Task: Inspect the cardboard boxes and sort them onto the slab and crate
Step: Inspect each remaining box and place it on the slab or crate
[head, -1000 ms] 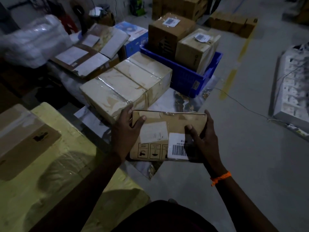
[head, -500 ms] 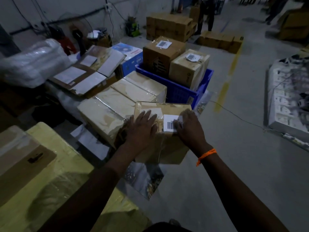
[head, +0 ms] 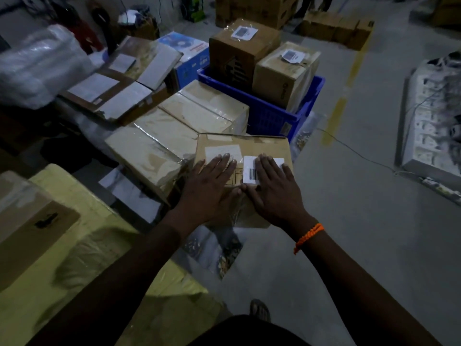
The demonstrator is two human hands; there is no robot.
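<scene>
Left grip and right grip: both flat, palms down, fingers straight, pressing on the top of the cardboard box; neither curls round it, and the right fingers partly cover the barcode label. The box lies on the patterned slab, whose bare corner shows at the box's 6 o'clock, with the film-wrapped boxes just beside it at 10 o'clock. Blue crate is near at 12 o'clock and holds a dark carton and a pale carton.

Dim, underexposed, wide-angle warp, soft edges.
</scene>
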